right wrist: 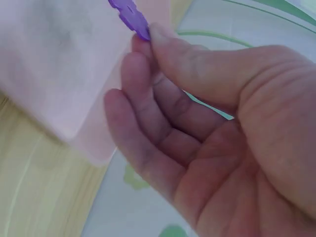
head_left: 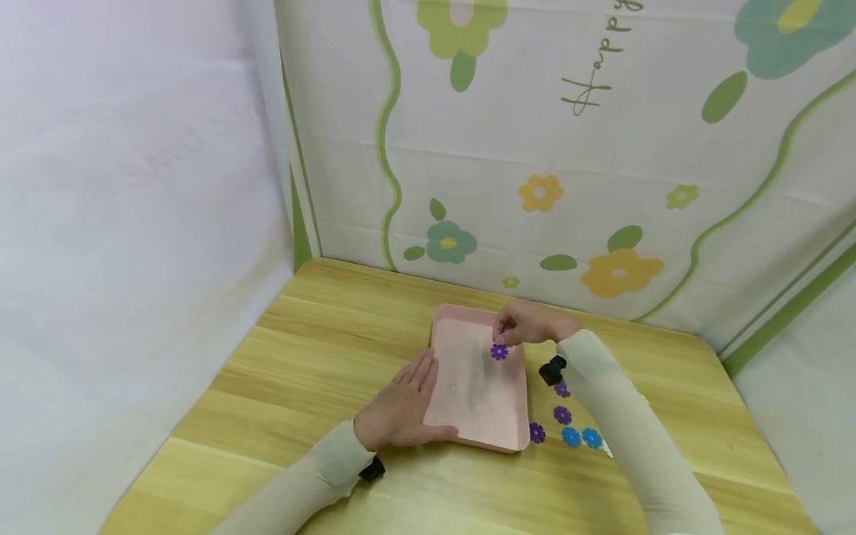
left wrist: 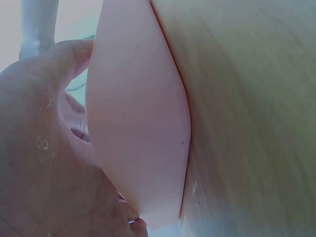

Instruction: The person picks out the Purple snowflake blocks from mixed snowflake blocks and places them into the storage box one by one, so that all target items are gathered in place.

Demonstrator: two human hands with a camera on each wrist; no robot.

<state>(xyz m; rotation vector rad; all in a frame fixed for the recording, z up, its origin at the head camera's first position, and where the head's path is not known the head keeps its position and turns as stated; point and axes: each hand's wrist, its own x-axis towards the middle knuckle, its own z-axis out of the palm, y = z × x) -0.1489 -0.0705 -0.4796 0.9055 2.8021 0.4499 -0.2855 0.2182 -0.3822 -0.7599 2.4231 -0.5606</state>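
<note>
A purple flower-shaped disc (head_left: 499,351) is pinched between thumb and finger of the right hand (head_left: 533,322), over the right side of a pink tray (head_left: 468,379). In the right wrist view the purple disc (right wrist: 130,18) shows edge-on at the fingertips of the right hand (right wrist: 197,113). The left hand (head_left: 405,405) rests on the tray's left and near edges, fingers straight and thumb spread. The left wrist view has the left hand (left wrist: 44,133) against the outer wall of the pink tray (left wrist: 138,113).
Right of the tray on the wooden table (head_left: 321,327) lie several purple discs (head_left: 562,414) and two blue discs (head_left: 571,436), some close to the right forearm. A pale object shows partly beside that sleeve. A white cloth with printed flowers (head_left: 468,134) hangs behind the table.
</note>
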